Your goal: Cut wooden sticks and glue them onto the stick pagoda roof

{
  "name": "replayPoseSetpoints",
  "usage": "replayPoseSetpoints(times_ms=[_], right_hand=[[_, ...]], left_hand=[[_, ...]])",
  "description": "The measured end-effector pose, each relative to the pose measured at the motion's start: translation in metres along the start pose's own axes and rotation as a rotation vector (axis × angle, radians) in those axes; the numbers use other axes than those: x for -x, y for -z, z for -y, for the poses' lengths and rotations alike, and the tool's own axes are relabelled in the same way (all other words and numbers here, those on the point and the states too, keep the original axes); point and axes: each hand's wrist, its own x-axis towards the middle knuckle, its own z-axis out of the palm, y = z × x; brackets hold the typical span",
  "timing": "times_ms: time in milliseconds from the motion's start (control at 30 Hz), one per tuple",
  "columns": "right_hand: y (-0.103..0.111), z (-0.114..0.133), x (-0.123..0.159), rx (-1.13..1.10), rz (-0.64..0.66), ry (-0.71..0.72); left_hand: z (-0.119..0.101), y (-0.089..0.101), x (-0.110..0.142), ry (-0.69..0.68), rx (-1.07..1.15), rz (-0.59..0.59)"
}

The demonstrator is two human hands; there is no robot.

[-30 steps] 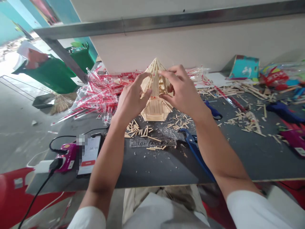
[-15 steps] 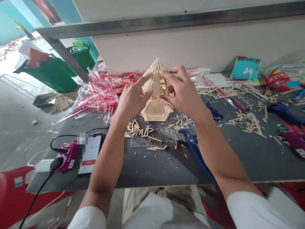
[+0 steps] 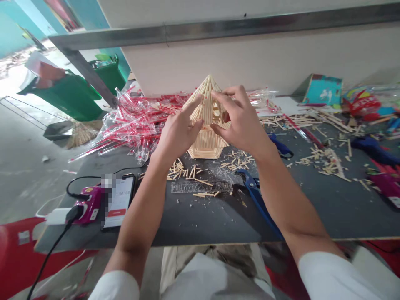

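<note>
"Our left hand (image 3: 176,131) and right hand (image 3: 242,118) are both up at the stick model (image 3: 206,143), aren't they?"

"They are. We have the left on one side of its roof (image 3: 208,89) and the right on the other, fingers and thumbs curved in toward the front panel. Our fingertips look to be at that panel; whether we grip it or only press, we cannot tell."

"And what does the model stand on?"

"We have it upright on the dark surface (image 3: 193,225), peak at the top, pale angular base toward us."

"What's biggest around it?"

"That heap (image 3: 134,129) of clear and red plastic, left of the model and spreading behind it. Next down, we see a blue-handled tool (image 3: 259,196), right of the model and nearer to us, beside our right forearm."

"Then our ruler (image 3: 184,187)?"

"Yes, clear and lying flat in front of the model. Our phone (image 3: 120,200) is to the model's left and nearer to us, screen lit, with a purple socket block (image 3: 89,204) farther left of the model, a black plug in it."

"Smallest of all?"

"Short stick pieces (image 3: 177,168), strewn in front of the model and to its right, then pale crumbs (image 3: 191,205) before it, closer to us."
</note>
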Motion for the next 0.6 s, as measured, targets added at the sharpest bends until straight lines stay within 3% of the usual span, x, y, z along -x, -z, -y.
replayPoseSetpoints(times_ms=[600], right_hand=[[0.0024, 0.0058, 0.0001, 0.07, 0.018, -0.022]], left_hand=[[-0.0013, 0.0026, 0.0012, 0.006, 0.007, 0.02]])
